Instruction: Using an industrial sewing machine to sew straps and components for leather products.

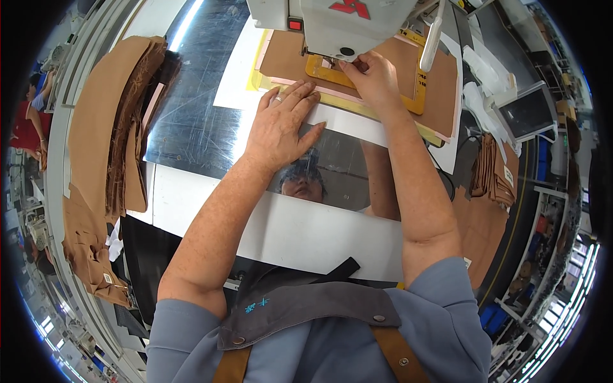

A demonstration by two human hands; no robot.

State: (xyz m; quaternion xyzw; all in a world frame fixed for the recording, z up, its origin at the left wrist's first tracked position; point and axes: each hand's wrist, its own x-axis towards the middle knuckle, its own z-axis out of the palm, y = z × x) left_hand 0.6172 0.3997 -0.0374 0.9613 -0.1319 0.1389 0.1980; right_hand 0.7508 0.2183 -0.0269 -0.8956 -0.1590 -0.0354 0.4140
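Note:
Under the head of a white sewing machine (350, 25) lies a flat brown fabric panel (284, 56) in a pale yellow template edged with pink strips. A yellow clamp frame (418, 101) presses on the panel around the needle area. My left hand (281, 124) rests flat, fingers stretched out and fingertips on the near edge of the template. Close beside the needle, my right hand (377, 80) has thumb and fingers pinched together. Whatever they may hold is too small to make out. The needle tip itself is partly hidden by the machine parts and fingers.
A shiny metal plate (341, 166) covers the near tabletop and reflects my arm. Stacked brown fabric pieces (96, 127) hang at the left. More folded brown pieces (495, 169) lie at the right, below a screen (527, 112). A white lever (433, 38) hangs beside the machine head.

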